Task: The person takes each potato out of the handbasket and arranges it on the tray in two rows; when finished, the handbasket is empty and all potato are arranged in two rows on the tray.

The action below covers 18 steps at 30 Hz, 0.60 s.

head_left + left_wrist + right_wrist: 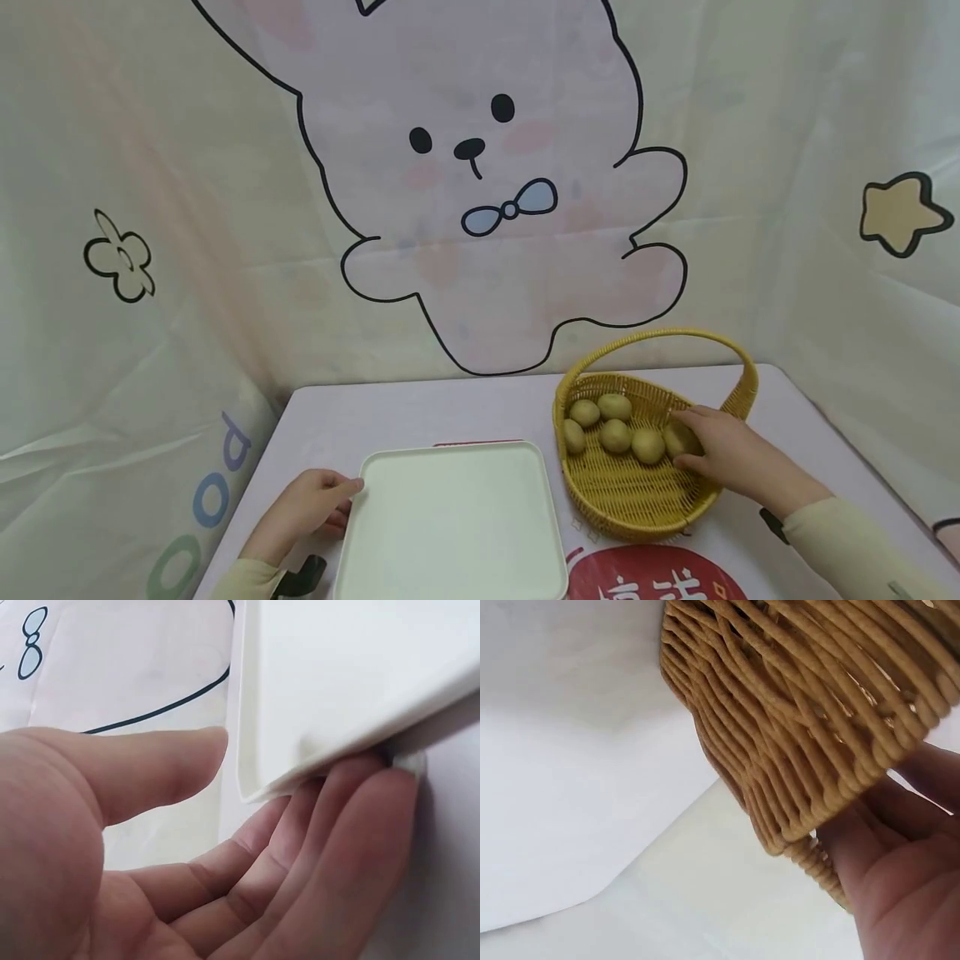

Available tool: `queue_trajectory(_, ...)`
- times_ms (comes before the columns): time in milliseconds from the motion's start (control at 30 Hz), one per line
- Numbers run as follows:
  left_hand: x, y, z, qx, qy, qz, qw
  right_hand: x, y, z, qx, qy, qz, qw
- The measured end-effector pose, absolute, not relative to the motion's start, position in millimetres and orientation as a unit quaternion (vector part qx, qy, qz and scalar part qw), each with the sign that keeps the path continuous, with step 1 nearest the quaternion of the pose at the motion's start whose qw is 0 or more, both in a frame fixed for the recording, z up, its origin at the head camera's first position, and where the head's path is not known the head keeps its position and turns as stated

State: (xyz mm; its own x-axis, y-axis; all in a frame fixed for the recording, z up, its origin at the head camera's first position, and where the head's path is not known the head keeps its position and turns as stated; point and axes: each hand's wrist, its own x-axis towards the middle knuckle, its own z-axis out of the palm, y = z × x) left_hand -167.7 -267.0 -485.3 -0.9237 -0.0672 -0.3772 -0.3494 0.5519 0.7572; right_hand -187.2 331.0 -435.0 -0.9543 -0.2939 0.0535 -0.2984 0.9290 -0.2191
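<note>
A yellow woven basket [626, 500] with a tall handle stands at the right of the table and holds several potatoes [647, 446]. My right hand [731, 454] reaches in over its right rim, thumb and fingers around the rightmost potato [678, 439]. In the right wrist view the basket wall [780, 727] hides my fingertips and that potato. A white rectangular tray [457, 525] lies left of the basket. At its left edge is my left hand [307, 504]. The left wrist view shows its fingers [277, 847] touching beneath the rim, the thumb apart from it.
A white cloth covers the table [322, 425]. A red printed patch [652, 575] with white characters lies in front of the basket. Printed curtains [480, 275] hang close behind the table and at both sides.
</note>
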Motion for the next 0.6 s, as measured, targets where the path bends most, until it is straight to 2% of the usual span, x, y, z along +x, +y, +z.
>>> queue_trajectory(600,-174.0,-281.4,-489.7,-0.027,0.857,0.471,0.207,-200.4,324.6,-446.6,0.147,-0.984,0.095,0.016)
